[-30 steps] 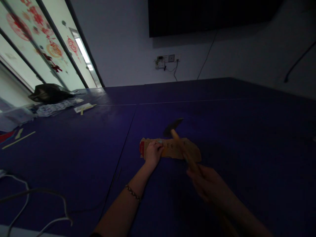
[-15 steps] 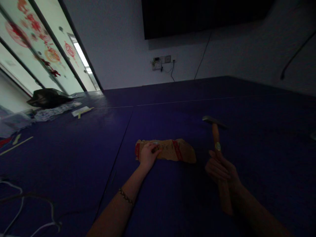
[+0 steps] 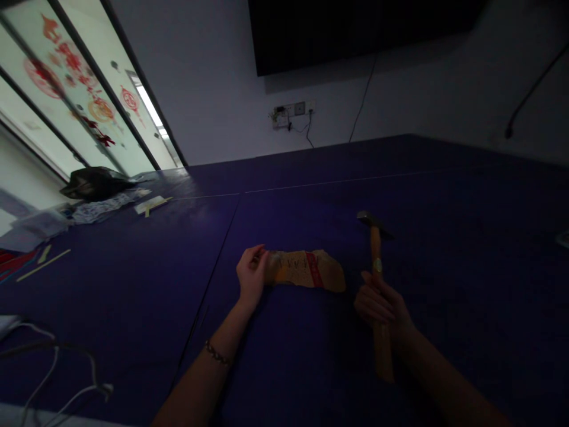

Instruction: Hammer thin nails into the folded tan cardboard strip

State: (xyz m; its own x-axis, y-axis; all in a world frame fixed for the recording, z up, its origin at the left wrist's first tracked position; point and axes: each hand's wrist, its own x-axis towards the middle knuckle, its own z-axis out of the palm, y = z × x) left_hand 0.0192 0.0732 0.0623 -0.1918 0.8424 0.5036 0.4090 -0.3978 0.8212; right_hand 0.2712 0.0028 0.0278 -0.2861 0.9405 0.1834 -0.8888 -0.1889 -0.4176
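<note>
My right hand [image 3: 382,305] is wrapped round the wooden handle of a hammer [image 3: 376,243], its metal head raised and pointing away from me. My left hand [image 3: 251,274] is at the left end of a flat, torn piece of brown cardboard [image 3: 291,270] with a red band and dark printing. Its thumb and fingers are curled together in a pinch; what they hold, if anything, is hidden. The cardboard lies on a dark blue surface [image 3: 284,356], and a small pale shiny spot shows on it beside my left fingers.
White and dark cables [image 3: 57,350] curl at the lower left. Yellow strips [image 3: 44,264], a white item [image 3: 150,204] and a dark bag [image 3: 95,182] lie along the left side. A wall with sockets [image 3: 293,110] and a black screen [image 3: 364,29] stands behind.
My left hand has shifted left, from the cardboard's printed face to its left end. The hammer in my right hand has moved slightly left. The view has tilted a little.
</note>
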